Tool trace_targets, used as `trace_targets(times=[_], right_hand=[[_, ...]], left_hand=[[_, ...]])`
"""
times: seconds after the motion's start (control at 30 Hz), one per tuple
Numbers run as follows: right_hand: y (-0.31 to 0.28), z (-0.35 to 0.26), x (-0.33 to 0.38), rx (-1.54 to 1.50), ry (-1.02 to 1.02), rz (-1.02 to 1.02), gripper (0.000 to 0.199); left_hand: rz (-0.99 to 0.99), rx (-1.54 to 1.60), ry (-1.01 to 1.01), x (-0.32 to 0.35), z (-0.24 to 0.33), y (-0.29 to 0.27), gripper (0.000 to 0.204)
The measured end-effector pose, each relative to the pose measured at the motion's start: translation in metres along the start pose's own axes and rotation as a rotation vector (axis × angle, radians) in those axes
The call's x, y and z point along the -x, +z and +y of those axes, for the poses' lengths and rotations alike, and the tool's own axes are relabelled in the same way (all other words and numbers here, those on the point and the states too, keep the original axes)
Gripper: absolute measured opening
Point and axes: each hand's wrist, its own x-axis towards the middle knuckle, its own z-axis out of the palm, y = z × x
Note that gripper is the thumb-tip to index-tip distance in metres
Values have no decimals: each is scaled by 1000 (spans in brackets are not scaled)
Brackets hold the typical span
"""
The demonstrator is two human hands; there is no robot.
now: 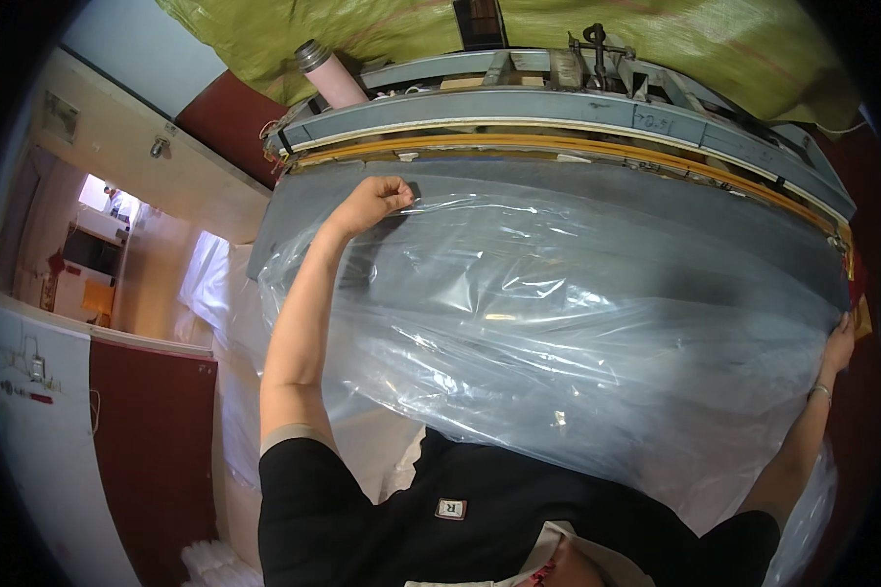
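Observation:
A wide sheet of clear plastic film lies over the grey work surface and hangs down toward my body, wrinkled and shiny. Near the far left part of the surface, my left hand is closed in a pinch at the film's far edge. My right hand is at the right end of the surface, its fingers closed around the film's edge there. A bracelet circles my right wrist.
Behind the surface runs a grey metal frame with an orange strip and a black clamp. A pink bottle leans there. Green-yellow sheeting hangs beyond. A doorway opens at left beside a white-and-red wall.

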Motion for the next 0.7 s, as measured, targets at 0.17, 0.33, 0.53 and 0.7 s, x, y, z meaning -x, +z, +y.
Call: trace_targets(times=[0.17, 0.33, 0.53, 0.7], right_hand=[[10, 55, -29, -300, -6, 46, 47], [-15, 50, -5, -700, 120, -11, 45], [-45, 95, 0, -1137, 216, -76, 35], [-48, 107, -28, -966, 207, 17, 32]], left_hand=[[351, -317, 365, -22, -3, 14, 5], [571, -596, 475, -27, 0, 35, 10], [648, -603, 479, -24, 2, 46, 11], [796, -701, 433, -31, 10, 45, 14]])
